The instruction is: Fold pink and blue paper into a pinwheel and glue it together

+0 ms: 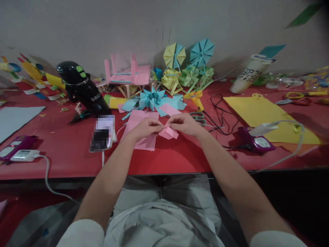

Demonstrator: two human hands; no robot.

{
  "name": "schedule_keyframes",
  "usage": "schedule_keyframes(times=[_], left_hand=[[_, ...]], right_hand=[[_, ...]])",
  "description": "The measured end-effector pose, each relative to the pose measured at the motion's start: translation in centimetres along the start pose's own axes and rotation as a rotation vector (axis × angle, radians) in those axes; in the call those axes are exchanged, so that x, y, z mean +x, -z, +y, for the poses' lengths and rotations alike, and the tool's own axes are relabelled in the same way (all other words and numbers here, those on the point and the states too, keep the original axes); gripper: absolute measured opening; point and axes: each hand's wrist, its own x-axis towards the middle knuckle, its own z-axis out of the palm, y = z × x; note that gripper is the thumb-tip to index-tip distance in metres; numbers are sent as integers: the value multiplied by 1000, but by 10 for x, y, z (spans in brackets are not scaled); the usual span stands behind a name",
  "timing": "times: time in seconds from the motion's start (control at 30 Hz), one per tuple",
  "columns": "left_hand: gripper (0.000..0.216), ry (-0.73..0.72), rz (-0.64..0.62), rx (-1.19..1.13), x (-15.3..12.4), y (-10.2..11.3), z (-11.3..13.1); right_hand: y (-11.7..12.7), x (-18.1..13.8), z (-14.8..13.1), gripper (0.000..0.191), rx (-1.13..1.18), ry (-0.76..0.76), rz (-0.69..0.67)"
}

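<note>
A small folded piece of pink paper (169,133) is held up between both hands over the red table. My left hand (147,128) pinches its left edge, and my right hand (185,124) grips it from the upper right with thumb and fingers together. Below and left of it lie flat pink sheets (138,121), partly under my left hand. Just beyond the hands sits a blue folded-paper star (152,98) among loose blue pieces. Green-handled scissors (197,117) lie behind my right hand, partly covered, beside a yellow hot glue gun (196,100).
A phone (103,133) and a black bottle (82,87) stand left. Paper models (174,55) line the wall. At right are a yellow sheet (267,116), a purple power socket (257,140) with cables, a cup (250,73) and yellow-handled scissors (295,96).
</note>
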Motion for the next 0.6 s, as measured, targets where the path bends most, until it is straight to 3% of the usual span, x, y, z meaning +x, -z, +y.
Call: schedule_keyframes(times=[0.27, 0.47, 0.6], left_hand=[[25, -1, -24, 48, -3, 2, 5], [29, 10, -64, 30, -3, -1, 5], [30, 35, -127, 56, -4, -1, 7]], right_hand=[[2, -1, -1, 19, 6, -13, -108], [1, -2, -1, 37, -26, 1, -137], [-1, -1, 1, 37, -79, -9, -128]])
